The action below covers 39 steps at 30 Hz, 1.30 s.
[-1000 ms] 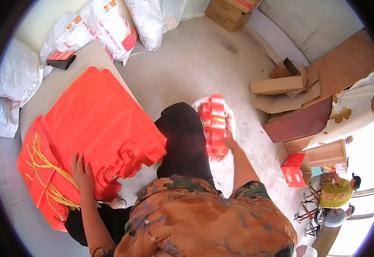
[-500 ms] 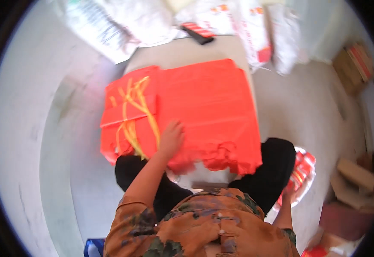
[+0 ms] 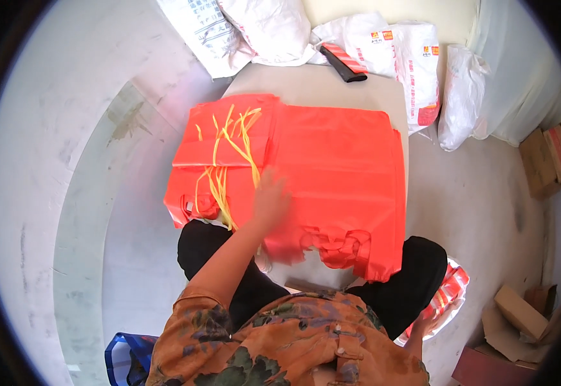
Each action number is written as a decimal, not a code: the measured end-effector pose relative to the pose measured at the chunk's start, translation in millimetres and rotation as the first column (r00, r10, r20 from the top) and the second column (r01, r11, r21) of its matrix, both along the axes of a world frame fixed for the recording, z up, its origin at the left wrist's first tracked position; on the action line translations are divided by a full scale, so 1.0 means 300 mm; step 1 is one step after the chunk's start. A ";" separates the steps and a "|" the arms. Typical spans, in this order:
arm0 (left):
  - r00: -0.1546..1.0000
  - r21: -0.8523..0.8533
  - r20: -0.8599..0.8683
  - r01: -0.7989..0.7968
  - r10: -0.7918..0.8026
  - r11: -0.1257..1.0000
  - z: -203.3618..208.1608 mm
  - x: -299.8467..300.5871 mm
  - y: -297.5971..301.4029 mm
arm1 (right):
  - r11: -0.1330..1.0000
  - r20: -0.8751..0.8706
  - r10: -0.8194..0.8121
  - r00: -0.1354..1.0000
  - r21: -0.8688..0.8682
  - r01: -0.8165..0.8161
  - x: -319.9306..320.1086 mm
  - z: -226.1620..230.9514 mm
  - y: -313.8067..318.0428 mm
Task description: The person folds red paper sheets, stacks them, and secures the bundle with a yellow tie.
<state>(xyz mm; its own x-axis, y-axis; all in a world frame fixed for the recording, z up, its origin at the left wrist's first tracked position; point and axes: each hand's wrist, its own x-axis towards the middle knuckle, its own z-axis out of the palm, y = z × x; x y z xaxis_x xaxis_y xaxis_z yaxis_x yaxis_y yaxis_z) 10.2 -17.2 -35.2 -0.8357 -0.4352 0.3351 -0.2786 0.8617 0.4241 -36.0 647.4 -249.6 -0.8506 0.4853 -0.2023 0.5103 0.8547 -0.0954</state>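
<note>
A wide stack of red plastic bags lies flat on a pale table before me, its cut handle ends toward my lap. On its left, a folded pile of red bags carries several loose yellow strips. My left hand is over the left edge of the wide stack, beside the yellow strips; motion smears its fingers. Low on my right, my right hand is at a white sack holding red packaged bundles; its fingers are partly hidden, so their grip is unclear.
The pale tabletop shows beyond the stack. White woven sacks stand along its far side, with a black and red-striped folded item near them. Cardboard boxes lie at right, a blue bag at lower left.
The whole view has shifted, with the table and stacks now lower and further right in it. My left hand stays over the red bags; my right hand remains by the white sack.
</note>
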 end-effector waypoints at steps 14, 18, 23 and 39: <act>0.928 0.349 -0.014 -0.344 0.372 0.872 -0.057 0.055 -0.383 | 0.997 -0.214 0.076 0.974 0.028 -0.072 -0.008 -0.059 0.074; 0.806 0.487 -0.240 -0.382 0.541 0.786 -0.015 0.092 -0.527 | 0.993 -0.247 0.100 0.964 0.086 -0.081 -0.024 -0.049 0.078; 0.691 0.378 -0.314 -0.538 0.651 0.754 -0.037 0.216 -0.669 | 0.980 -0.250 0.161 0.955 0.158 -0.124 -0.054 -0.063 0.065; 0.730 0.113 0.081 -0.684 0.679 0.721 0.060 0.205 -0.515 | 0.949 -0.609 0.239 0.756 -0.017 -0.314 -0.458 0.374 -0.247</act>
<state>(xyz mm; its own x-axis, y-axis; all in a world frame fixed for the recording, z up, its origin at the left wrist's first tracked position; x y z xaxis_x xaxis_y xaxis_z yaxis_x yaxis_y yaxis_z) 71.8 -171.6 -17.1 -0.3063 -0.9274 0.2146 -0.7846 0.3736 0.4948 -173.3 573.3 -137.3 -0.9117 0.2161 0.3495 0.0632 0.9141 -0.4006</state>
